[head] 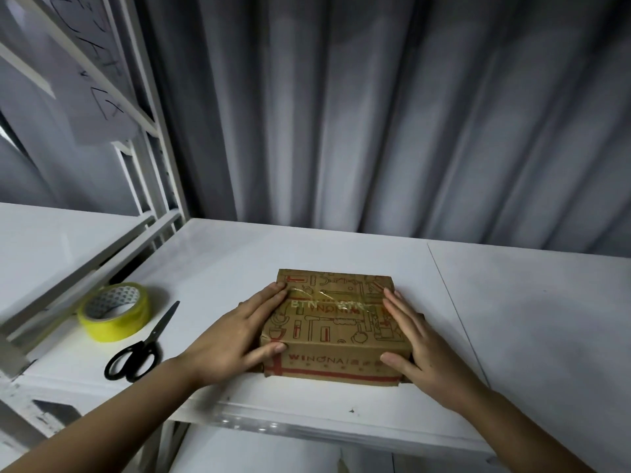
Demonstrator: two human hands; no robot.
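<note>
A brown cardboard box [333, 324] with red and dark printed drawings lies on the white table [529, 319], close to the front edge. Clear tape runs across its closed top flaps. My left hand [235, 334] lies flat against the box's left side, fingers straight along the top edge and thumb on the front face. My right hand [418, 339] presses the right side the same way, fingers straight, thumb on the front corner.
A roll of yellow tape [114, 312] stands left of the box, with black-handled scissors [140, 349] lying just in front of it. A white metal shelf frame [150, 138] rises at the left. Grey curtains [409, 114] hang behind the table.
</note>
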